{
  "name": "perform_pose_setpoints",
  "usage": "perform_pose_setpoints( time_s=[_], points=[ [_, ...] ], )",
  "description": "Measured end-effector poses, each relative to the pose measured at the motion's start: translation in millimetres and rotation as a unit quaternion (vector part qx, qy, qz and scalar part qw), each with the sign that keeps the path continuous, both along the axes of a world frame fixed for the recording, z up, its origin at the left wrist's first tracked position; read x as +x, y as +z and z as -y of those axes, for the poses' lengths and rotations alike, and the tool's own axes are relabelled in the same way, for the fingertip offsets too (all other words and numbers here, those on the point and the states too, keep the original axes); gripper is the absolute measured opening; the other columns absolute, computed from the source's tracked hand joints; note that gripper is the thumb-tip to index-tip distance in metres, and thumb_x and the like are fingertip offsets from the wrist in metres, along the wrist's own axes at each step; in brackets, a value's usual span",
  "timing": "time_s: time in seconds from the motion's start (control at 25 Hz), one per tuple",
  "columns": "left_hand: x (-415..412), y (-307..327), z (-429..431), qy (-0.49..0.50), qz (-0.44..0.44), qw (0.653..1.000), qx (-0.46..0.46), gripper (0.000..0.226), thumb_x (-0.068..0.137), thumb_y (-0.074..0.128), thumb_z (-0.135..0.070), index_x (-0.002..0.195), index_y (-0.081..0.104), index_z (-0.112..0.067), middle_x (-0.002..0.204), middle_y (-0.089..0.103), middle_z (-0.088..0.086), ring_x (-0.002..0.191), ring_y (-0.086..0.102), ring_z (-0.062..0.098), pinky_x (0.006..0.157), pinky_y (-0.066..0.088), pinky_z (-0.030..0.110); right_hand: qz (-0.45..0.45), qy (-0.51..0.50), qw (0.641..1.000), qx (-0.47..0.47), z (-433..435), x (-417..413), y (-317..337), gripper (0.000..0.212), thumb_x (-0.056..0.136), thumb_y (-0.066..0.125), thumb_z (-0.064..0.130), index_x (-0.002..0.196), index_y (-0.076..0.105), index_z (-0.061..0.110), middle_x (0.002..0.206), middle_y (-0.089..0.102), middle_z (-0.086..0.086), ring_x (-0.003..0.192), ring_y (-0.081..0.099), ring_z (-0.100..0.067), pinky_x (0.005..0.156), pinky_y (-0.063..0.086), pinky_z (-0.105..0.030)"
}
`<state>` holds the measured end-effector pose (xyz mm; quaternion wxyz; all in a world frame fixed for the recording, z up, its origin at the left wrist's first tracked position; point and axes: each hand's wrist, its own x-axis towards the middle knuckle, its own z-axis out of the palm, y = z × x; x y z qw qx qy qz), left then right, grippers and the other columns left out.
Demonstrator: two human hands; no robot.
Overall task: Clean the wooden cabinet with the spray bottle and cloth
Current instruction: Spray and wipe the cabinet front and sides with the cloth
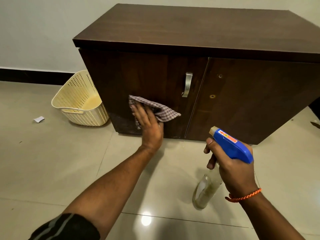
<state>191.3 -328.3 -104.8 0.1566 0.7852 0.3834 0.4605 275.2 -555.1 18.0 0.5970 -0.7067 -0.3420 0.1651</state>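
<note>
A dark brown wooden cabinet [190,32] stands against the wall, with two front doors and a metal handle [187,84] on the left door. My left hand [149,125] presses a checked cloth [162,110] flat against the lower part of the left door. My right hand [232,172] grips a spray bottle [230,144] by its neck, in front of the cabinet's lower right. The bottle has a blue trigger head pointing at the cabinet and a clear body [206,189] hanging below my hand.
A cream perforated plastic basket [78,101] lies tilted on the tiled floor against the cabinet's left side. A small scrap of white paper [39,119] lies further left. The right door has two small holes where a handle would sit.
</note>
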Motion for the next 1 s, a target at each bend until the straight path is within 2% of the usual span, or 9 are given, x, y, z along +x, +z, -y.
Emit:
perform_pose_setpoints(
  time_s=[0.12,0.16,0.32,0.44,0.56,0.64,0.76,0.84,1.0],
  points=[
    [37.0,-19.8,29.1,-0.051,-0.064,0.996,0.045,0.082,0.085,0.068,-0.019,0.149,0.022,0.007,0.155,0.011,0.031,0.141,0.02,0.064,0.117,0.03,0.064,-0.004,-0.008,1.0,-0.001,7.1,6.0,-1.2,0.032,0.082,0.064,0.042,0.074,0.069,0.012,0.061,0.067,0.001,0.042,0.06,-0.015,0.049,0.049,-0.013],
    [46.9,-26.0,36.2,-0.062,-0.114,0.989,0.074,0.088,0.08,0.076,-0.016,0.147,0.024,0.009,0.153,0.016,0.033,0.138,0.027,0.064,0.112,0.034,0.067,-0.003,-0.011,1.0,-0.001,9.6,8.2,-1.7,0.032,0.082,0.064,0.042,0.073,0.069,0.012,0.061,0.067,0.001,0.041,0.06,-0.016,0.049,0.049,-0.013],
    [65.8,-40.2,45.9,-0.067,-0.195,0.965,0.159,0.11,0.083,0.072,-0.002,0.155,-0.01,0.009,0.16,-0.005,0.035,0.146,0.001,0.06,0.121,0.001,0.065,0.0,-0.021,1.0,-0.007,16.5,15.1,-4.9,0.032,0.081,0.065,0.045,0.073,0.07,0.014,0.067,0.07,-0.006,0.043,0.062,-0.023,0.049,0.052,-0.022],
    [57.5,-44.9,40.4,-0.075,-0.233,0.957,0.153,0.106,0.078,0.062,0.011,0.157,-0.008,0.005,0.161,-0.01,0.03,0.15,-0.014,0.052,0.123,-0.005,0.061,-0.001,-0.025,1.0,-0.014,17.6,14.8,-7.8,0.03,0.08,0.065,0.048,0.07,0.07,0.02,0.066,0.069,-0.01,0.043,0.062,-0.025,0.051,0.054,-0.026],
    [31.1,-47.3,26.3,-0.084,-0.178,0.978,0.068,0.08,0.077,0.061,0.011,0.148,0.025,0.006,0.158,0.016,0.033,0.146,0.022,0.056,0.119,0.018,0.06,-0.004,-0.023,1.0,-0.019,16.4,11.5,-8.3,0.026,0.08,0.064,0.048,0.072,0.07,0.025,0.066,0.069,-0.008,0.043,0.063,-0.023,0.052,0.054,-0.024],
    [0.0,-48.7,6.2,-0.016,-0.125,0.992,-0.018,0.065,0.085,0.062,0.006,0.142,0.034,0.012,0.156,0.025,0.039,0.143,0.031,0.058,0.12,0.022,0.056,-0.009,-0.021,1.0,-0.021,13.7,9.5,-9.3,0.027,0.079,0.064,0.05,0.072,0.07,0.024,0.068,0.069,-0.008,0.044,0.063,-0.023,0.052,0.055,-0.024],
    [-32.4,-45.5,-10.7,0.084,-0.009,0.974,-0.209,0.074,0.101,0.051,-0.003,0.154,0.004,0.016,0.163,-0.005,0.036,0.153,0.004,0.051,0.128,0.009,0.04,-0.015,-0.014,0.999,-0.025,8.9,5.2,-11.3,0.03,0.078,0.064,0.049,0.072,0.07,0.02,0.067,0.07,-0.004,0.043,0.062,-0.02,0.051,0.054,-0.021],
    [-52.7,-41.7,-24.7,0.091,0.05,0.96,-0.26,0.085,0.103,0.05,-0.007,0.156,-0.016,0.004,0.165,-0.023,0.022,0.156,-0.006,0.039,0.126,0.014,0.034,-0.014,-0.007,1.0,-0.026,5.7,2.5,-12.4,0.032,0.078,0.063,0.048,0.073,0.069,0.016,0.064,0.069,-0.002,0.042,0.061,-0.016,0.05,0.051,-0.016],
    [-74.3,-46.2,-43.1,0.107,0.135,0.937,-0.305,0.093,0.101,0.052,-0.006,0.16,-0.018,-0.017,0.17,-0.005,0.013,0.154,0.018,0.035,0.123,0.027,0.05,-0.013,-0.001,1.0,-0.023,3.3,-0.1,-14.8,0.033,0.08,0.063,0.044,0.073,0.069,0.013,0.057,0.067,-0.001,0.041,0.06,-0.014,0.048,0.048,-0.012]
  ],
)
